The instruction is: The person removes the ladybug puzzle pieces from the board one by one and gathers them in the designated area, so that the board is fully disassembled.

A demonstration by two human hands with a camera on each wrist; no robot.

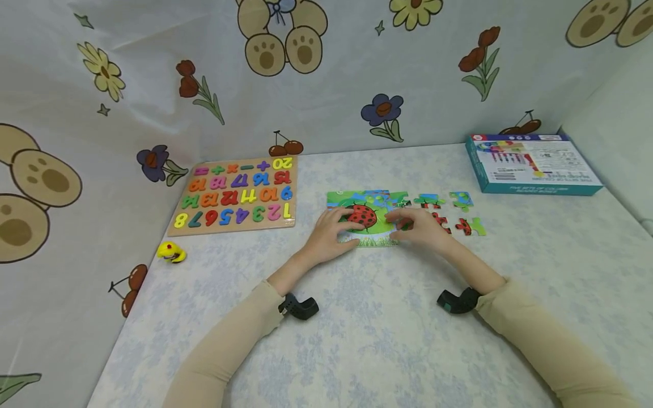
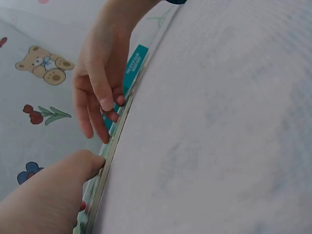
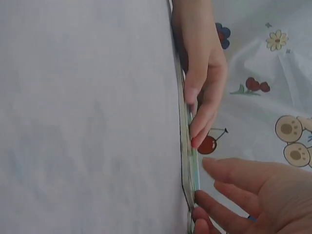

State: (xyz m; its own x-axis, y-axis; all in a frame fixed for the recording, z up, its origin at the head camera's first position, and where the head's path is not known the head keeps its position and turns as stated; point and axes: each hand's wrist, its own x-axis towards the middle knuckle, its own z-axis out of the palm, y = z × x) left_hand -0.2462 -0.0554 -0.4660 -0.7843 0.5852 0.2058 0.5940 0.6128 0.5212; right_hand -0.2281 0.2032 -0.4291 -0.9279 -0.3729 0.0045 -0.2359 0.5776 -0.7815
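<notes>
A flat green jigsaw puzzle (image 1: pixel 380 240) with a red ladybug picture lies mid-table in the head view. My left hand (image 1: pixel 327 235) rests on its left part, fingers reaching over the ladybug and thumb at the near edge. Over the puzzle's right side is my right hand (image 1: pixel 420 226), its fingers spread and bent a little, fingertips by the board's edge. The right wrist view shows no piece between the thumb and fingers of that hand (image 3: pixel 265 192). Loose jigsaw pieces lie just beyond it, among them a blue-green one (image 1: pixel 461 199) and a red-and-green one (image 1: pixel 478 226).
To the left lies a wooden number board (image 1: pixel 234 195) with coloured numerals, and a small yellow toy (image 1: pixel 172 252) sits before it. A teal-edged box (image 1: pixel 535 164) stands at the back right. Behind the table hangs a patterned cloth (image 1: pixel 326 107).
</notes>
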